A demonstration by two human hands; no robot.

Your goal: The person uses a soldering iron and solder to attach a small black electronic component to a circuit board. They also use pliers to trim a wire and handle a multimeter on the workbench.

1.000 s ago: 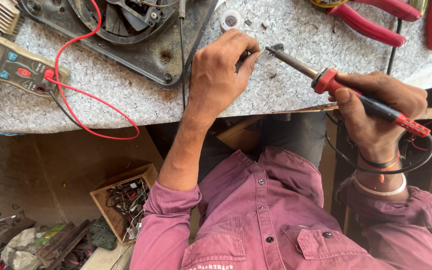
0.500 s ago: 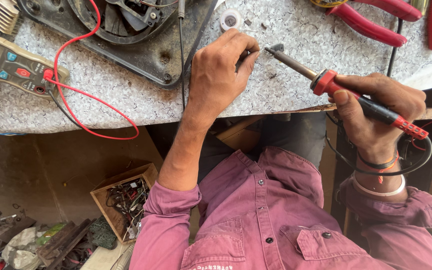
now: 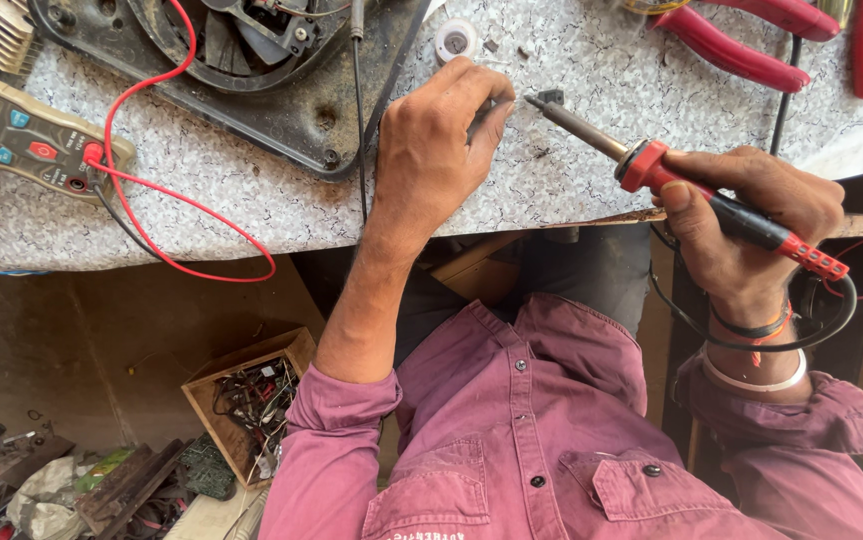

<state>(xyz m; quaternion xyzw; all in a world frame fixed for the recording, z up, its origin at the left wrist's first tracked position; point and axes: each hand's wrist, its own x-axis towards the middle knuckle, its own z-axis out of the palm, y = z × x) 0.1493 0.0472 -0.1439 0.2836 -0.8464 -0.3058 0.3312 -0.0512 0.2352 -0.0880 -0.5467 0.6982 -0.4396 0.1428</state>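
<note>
Right hand (image 3: 751, 225) gripped iron (image 3: 651, 165) closed; left hand (image 3: 436, 145) pinched small part near worktop (image 3: 571, 180) front edge, part hidden; I kept tip steady.

Bright, even daylight, soft shadows under the bench, sharp focus, slight wide-angle bending at edges.

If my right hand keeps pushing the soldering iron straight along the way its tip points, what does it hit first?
Probably the left hand's fingertips, close ahead of the soldering iron held in the right hand; the small dark part sits beside the tip, though depth is unclear.
</note>
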